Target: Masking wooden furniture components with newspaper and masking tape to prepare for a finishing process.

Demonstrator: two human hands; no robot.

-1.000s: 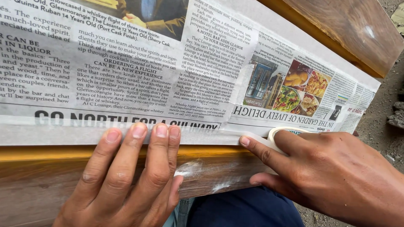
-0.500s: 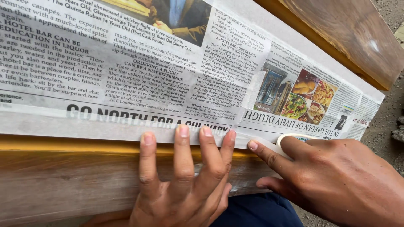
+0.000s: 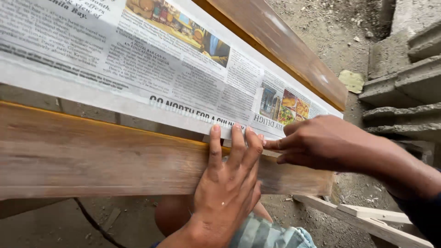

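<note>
A sheet of newspaper (image 3: 183,78) lies along a long wooden board (image 3: 92,156), its lower edge held by a pale strip of masking tape (image 3: 92,98). My left hand (image 3: 227,183) lies flat on the board, with its fingertips pressing the taped edge of the paper. My right hand (image 3: 326,142) comes in from the right, its fingers closed and pinching the tape right beside my left fingertips. The tape roll is hidden inside my right hand.
A second wooden plank (image 3: 285,50) runs behind the newspaper. Grey concrete blocks (image 3: 404,82) stand at the right on dirt ground (image 3: 330,32). Pale wooden slats (image 3: 367,218) lie low on the right. A black cable (image 3: 89,216) lies on the ground under the board.
Both hands have slid to the right along the taped edge. The white tape roll seen at my right fingers before is now hidden. The view has pulled back.
</note>
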